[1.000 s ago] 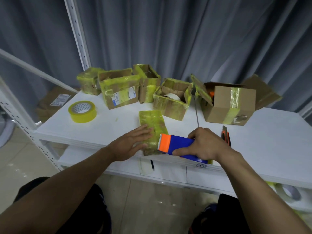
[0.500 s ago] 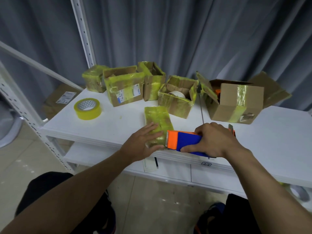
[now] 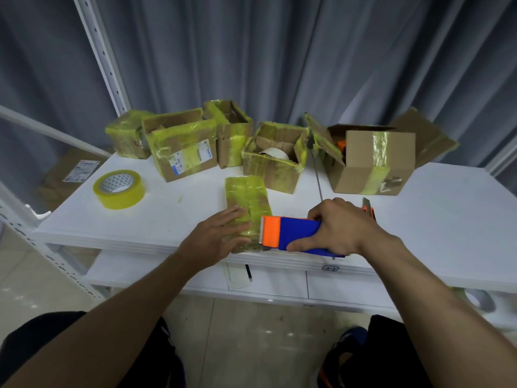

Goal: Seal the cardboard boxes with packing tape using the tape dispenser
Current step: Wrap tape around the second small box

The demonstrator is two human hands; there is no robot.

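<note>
Well to the left of the flat box [image 3: 247, 197], a roll of yellow tape [image 3: 119, 189] lies on the white table [image 3: 447, 219]. Behind the flat box stands a row of cardboard boxes [image 3: 181, 147], most banded in yellow tape, some with open tops. The flat box itself lies at the table's near edge, wholly wrapped in tape. The left hand [image 3: 218, 239] rests on its near left part, fingers straight and spread, pressing down and grasping nothing. Touching the flat box's near right corner is the tape dispenser [image 3: 291, 232], orange at its toothed end; the right hand [image 3: 338, 228] is clenched round its blue body. Just right of that hand lies a box cutter [image 3: 369, 208], partly hidden.

The step in hand looks like laying or cutting a strip at the flat box's near end; whether tape is stretched there cannot be told. The next move probably calls for the left hand to keep the box pinned while the dispenser tilts so its teeth bite.
</note>
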